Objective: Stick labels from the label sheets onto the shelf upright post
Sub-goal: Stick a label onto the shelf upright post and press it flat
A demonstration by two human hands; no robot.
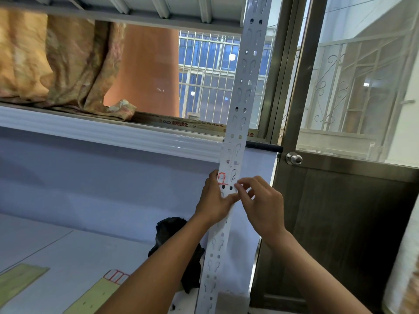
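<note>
The pale grey perforated metal shelf upright post [241, 105] has a smooth, matt painted finish. The red-bordered white paper label [221, 177] on it looks matt. The red-bordered white label sheet [116, 276] below is paper on a yellow-green backing. The crumpled black plastic bag [172, 234] is slightly glossy. The round steel door knob [293, 158] is polished. The orange-beige patterned cloth [56, 62] is soft and creased.

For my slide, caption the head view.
Both hands press a red-bordered label onto the perforated shelf upright post.
</note>
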